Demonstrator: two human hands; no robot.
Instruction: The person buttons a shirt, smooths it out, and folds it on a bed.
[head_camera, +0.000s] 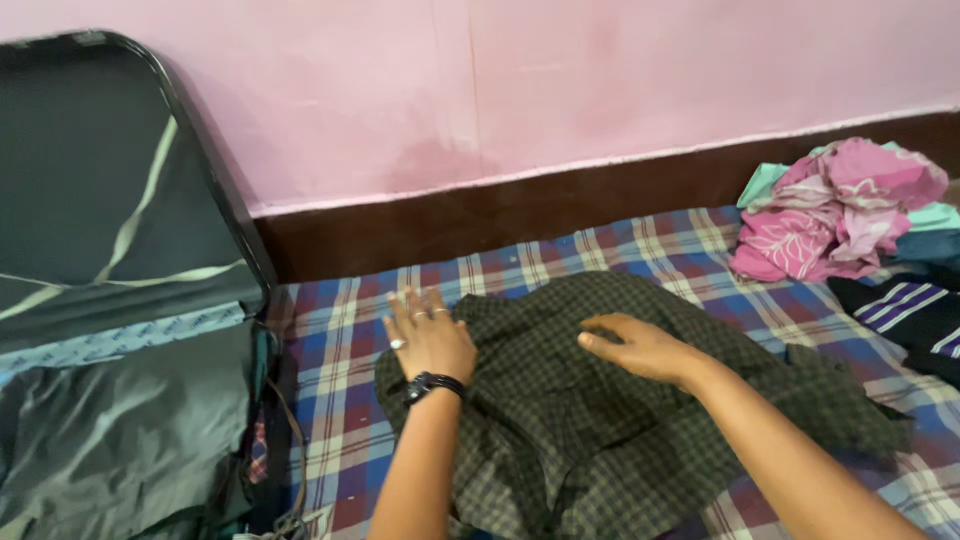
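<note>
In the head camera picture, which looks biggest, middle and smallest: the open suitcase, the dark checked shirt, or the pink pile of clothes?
1. Open suitcase, though it runs off the picture edge and sits close to the camera.
2. Dark checked shirt, nearly as big; both hands press on it.
3. Pink pile of clothes, clearly smallest, but farther away.

Bed (340, 350) covered in blue-red plaid sheet. On it: dark green checked garment (600, 400) mid-bed, open grey suitcase (120, 400) left, pink clothes heap (840, 210) and what looks like a dark striped garment (910, 310) right.
</note>
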